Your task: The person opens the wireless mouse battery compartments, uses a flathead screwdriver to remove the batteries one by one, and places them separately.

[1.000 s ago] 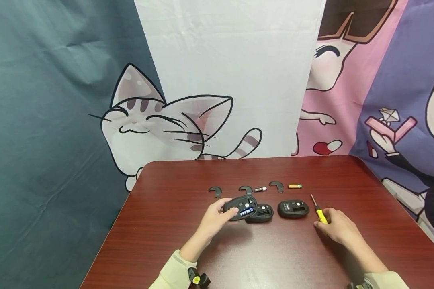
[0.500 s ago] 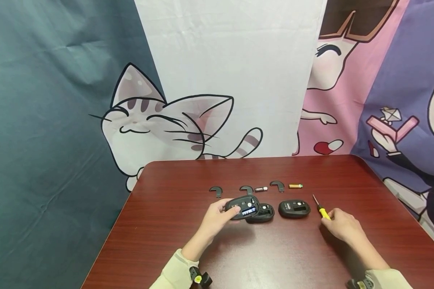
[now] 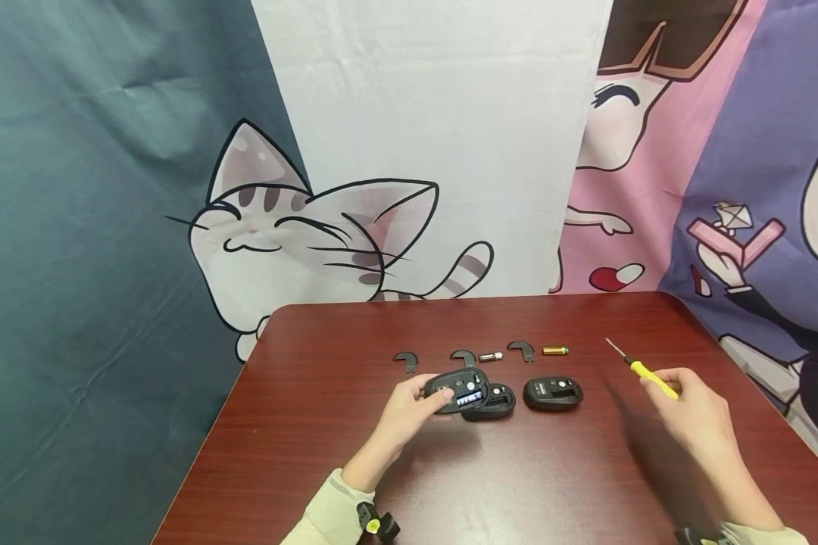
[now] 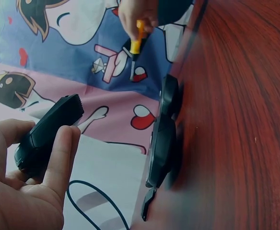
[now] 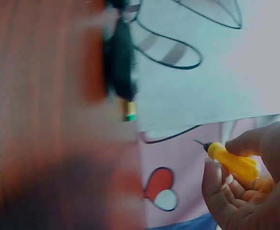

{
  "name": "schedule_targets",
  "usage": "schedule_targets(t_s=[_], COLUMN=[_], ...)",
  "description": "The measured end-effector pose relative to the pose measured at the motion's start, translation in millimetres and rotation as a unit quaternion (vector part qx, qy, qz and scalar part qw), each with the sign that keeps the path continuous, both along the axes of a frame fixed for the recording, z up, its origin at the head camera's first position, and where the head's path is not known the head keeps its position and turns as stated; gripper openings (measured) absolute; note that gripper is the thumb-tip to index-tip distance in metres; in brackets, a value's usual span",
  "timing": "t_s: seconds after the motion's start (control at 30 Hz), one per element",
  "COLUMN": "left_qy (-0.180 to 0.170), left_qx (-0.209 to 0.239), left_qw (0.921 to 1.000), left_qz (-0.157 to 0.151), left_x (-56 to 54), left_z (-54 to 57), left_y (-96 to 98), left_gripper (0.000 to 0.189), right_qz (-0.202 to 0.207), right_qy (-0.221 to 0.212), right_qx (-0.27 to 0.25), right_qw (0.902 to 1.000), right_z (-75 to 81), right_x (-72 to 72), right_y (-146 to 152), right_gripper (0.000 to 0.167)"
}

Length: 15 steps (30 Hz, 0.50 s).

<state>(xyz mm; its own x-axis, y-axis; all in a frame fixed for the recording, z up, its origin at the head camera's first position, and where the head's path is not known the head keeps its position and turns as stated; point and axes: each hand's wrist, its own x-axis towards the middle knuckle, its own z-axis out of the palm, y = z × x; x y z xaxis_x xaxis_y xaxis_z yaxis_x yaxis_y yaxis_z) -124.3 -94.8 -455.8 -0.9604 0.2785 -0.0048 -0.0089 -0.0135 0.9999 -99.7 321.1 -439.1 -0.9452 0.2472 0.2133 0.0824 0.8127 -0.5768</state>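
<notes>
My left hand [image 3: 407, 412] grips a black computer mouse [image 3: 454, 389] by its edge, underside up, above the table. A battery [image 3: 469, 399] shows in that mouse's uncovered compartment. On the right, my right hand [image 3: 697, 412] holds a screwdriver [image 3: 647, 374] by its yellow handle, its metal tip pointing up and to the left, raised off the table. In the right wrist view the thumb and fingers pinch the yellow handle [image 5: 236, 163]. Behind the held mouse, partly hidden, a second mouse [image 3: 497, 403] lies underside up. A third mouse [image 3: 553, 393] lies to its right, its battery slot showing.
Along the back lie three curved black battery covers [image 3: 406, 359], a silver-white battery [image 3: 491, 356] and a gold battery [image 3: 555, 351]. The brown wooden table [image 3: 300, 454] ends before a printed cloth backdrop [image 3: 409, 113].
My right hand has lifted the screwdriver off the table and moved it right, turning its tip toward the left. The left hand with the mouse has barely moved.
</notes>
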Motion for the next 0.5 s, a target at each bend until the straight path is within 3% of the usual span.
schedule_targets(t_s=[0.1, 0.17, 0.2, 0.23, 0.27, 0.33, 0.4, 0.5], left_qy=[0.002, 0.004, 0.004, 0.005, 0.004, 0.006, 0.007, 0.011], left_qx=[0.0, 0.0, -0.002, -0.002, -0.002, -0.003, -0.007, -0.018], left_qw=[1.0, 1.0, 1.0, 1.0, 1.0, 1.0, 0.9999, 0.9997], left_qz=[-0.001, 0.0, -0.001, 0.0, -0.002, -0.005, -0.009, -0.009], left_x=[-0.5, -0.4, 0.0, 0.8, 1.4, 2.6, 3.9, 5.2], left_z=[-1.1, -1.5, -1.2, -0.5, 0.2, 1.6, 3.6, 6.4], left_y=[0.2, 0.4, 0.6, 0.8, 1.2, 2.1, 3.0, 4.4], left_gripper=[0.043, 0.044, 0.044, 0.043, 0.043, 0.043, 0.043, 0.043], right_qz=[0.002, 0.024, 0.046, 0.07, 0.094, 0.144, 0.193, 0.239], right_qy=[0.036, 0.046, 0.052, 0.056, 0.06, 0.076, 0.102, 0.137], right_qx=[-0.019, -0.087, -0.148, -0.217, -0.286, -0.422, -0.511, -0.555], right_qw=[0.9992, 0.9949, 0.9866, 0.9721, 0.9518, 0.8917, 0.8314, 0.7846], right_z=[10.7, 15.4, 17.0, 18.5, 19.2, 20.5, 22.3, 27.0], right_x=[4.7, 6.5, 6.8, 7.6, 8.7, 10.7, 12.9, 15.5], right_y=[0, -2, -3, -4, -6, -11, -18, -28], right_gripper=[0.038, 0.033, 0.029, 0.025, 0.021, 0.019, 0.023, 0.027])
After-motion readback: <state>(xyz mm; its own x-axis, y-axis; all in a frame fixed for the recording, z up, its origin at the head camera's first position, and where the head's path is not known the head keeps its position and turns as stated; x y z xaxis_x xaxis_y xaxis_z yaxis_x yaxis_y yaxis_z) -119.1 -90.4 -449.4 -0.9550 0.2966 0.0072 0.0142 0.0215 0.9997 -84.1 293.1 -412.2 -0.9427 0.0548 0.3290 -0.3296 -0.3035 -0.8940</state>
